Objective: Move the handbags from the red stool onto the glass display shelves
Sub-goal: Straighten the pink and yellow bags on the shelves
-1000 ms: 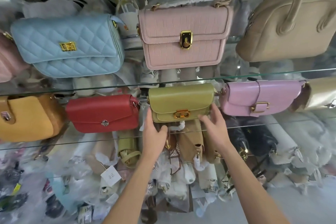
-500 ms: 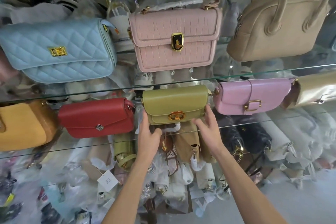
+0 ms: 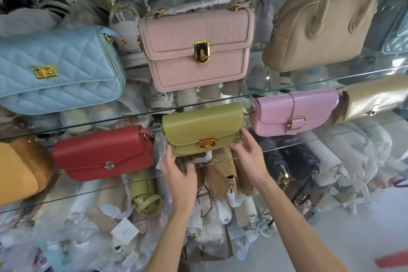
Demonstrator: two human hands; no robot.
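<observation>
1. While the olive-green flap handbag [image 3: 202, 128] sits upright on the lower glass shelf [image 3: 331, 137], both hands are at its bottom corners.
2. Left hand [image 3: 180, 174]: fingers loosely spread at the bag's lower left corner and the white wrapping paper [image 3: 204, 158] under it; the thumb points toward the bag's underside. This grip is relaxed, curled round nothing I can make out.
3. Right hand [image 3: 249, 154]: fingers straight and fanned, tips touching the bag's lower right end. This grip is also slack, resting rather than clasping.
4. Between the two hands, a gold oval clasp [image 3: 206, 143] faces the camera.
5. Just left of the left hand stands a red flap handbag [image 3: 103, 152] on the same shelf, with a mustard-yellow bag [image 3: 19, 168] beyond it at the frame edge.
6. Just right of the right hand stands a lilac saddle bag [image 3: 293, 112] with a gold buckle, and past it a pale gold bag [image 3: 375, 99].
7. Above the hands, on the upper glass shelf [image 3: 309, 83], stand a pale-blue quilted bag [image 3: 57, 70], a pink croc-textured bag [image 3: 196, 48] and a beige bag with two handles [image 3: 318, 26].
8. Below the hands, through the glass, lie wrapped bags and a brown bag [image 3: 223, 172].
9. Far down to the right of the right arm, a red edge [image 3: 393, 260] shows at the frame corner; what it belongs to I cannot tell.
</observation>
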